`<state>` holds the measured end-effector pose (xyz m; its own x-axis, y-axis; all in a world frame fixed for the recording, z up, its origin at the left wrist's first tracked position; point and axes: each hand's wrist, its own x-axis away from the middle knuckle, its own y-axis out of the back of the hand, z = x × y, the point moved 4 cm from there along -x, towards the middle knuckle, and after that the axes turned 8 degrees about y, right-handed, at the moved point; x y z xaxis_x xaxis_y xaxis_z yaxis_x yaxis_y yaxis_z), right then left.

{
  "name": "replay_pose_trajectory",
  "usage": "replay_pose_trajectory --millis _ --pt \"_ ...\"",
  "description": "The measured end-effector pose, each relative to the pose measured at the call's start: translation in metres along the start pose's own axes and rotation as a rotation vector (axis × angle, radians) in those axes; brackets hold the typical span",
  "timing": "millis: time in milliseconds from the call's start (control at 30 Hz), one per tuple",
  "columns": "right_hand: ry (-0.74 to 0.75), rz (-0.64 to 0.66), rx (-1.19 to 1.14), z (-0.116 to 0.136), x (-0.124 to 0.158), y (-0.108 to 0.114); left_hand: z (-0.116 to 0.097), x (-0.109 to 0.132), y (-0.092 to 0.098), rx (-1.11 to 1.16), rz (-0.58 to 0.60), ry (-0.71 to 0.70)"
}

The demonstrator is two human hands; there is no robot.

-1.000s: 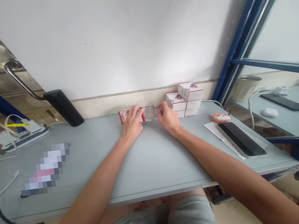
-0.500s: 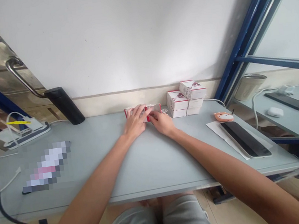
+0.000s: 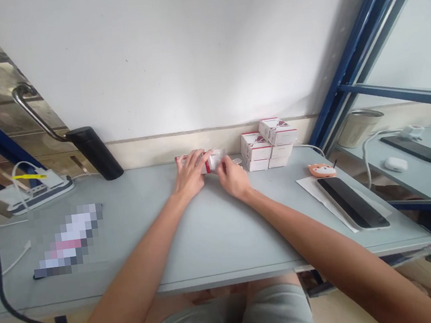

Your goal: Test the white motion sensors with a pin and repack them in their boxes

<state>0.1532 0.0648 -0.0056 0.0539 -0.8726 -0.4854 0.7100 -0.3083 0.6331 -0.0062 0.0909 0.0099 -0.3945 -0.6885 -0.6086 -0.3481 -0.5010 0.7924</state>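
Observation:
A small white and red carton (image 3: 208, 161) lies at the back of the grey table (image 3: 216, 234), near the wall. My left hand (image 3: 189, 175) rests on its left part with fingers curled over it. My right hand (image 3: 232, 177) pinches the carton's right end, where a white flap shows. Right of my hands stands a stack of similar white and red cartons (image 3: 269, 143), apart from both hands.
A black cylinder (image 3: 94, 151) leans at the back left. A white power strip (image 3: 34, 191) with cables sits far left. A phone (image 3: 352, 201) on paper and an orange figure (image 3: 322, 170) lie to the right, by a blue frame (image 3: 346, 46).
My right hand has moved left from beside the stack onto the right end of the carton. My left hand has stayed on the carton.

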Motion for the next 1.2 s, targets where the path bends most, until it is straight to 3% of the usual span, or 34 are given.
replay_pose_trajectory --millis 233,400,733,867,967,1067,1200 --pt "-0.106 -0.075 -0.24 -0.018 -0.006 0.002 0.032 0.005 0.008 0.01 0.015 0.092" --pt "-0.178 -0.118 -0.406 -0.031 -0.008 0.0 0.04 0.006 0.009 0.013 0.066 0.095" --pt "-0.064 -0.202 -0.433 -0.036 -0.011 -0.003 0.046 0.005 0.002 0.043 0.098 0.162" --pt "-0.031 -0.26 -0.427 -0.034 -0.011 0.0 0.027 0.005 0.008 0.118 0.127 0.1" --pt "-0.011 -0.308 -0.427 -0.031 -0.01 0.005 0.001 0.004 0.005 0.442 0.211 0.019" --pt "0.013 -0.343 -0.432 -0.024 -0.006 0.013 -0.016 0.003 -0.006 0.596 0.217 0.076" --pt "0.127 -0.355 -0.44 -0.003 0.0 0.024 -0.021 0.001 -0.018 0.765 0.175 0.191"
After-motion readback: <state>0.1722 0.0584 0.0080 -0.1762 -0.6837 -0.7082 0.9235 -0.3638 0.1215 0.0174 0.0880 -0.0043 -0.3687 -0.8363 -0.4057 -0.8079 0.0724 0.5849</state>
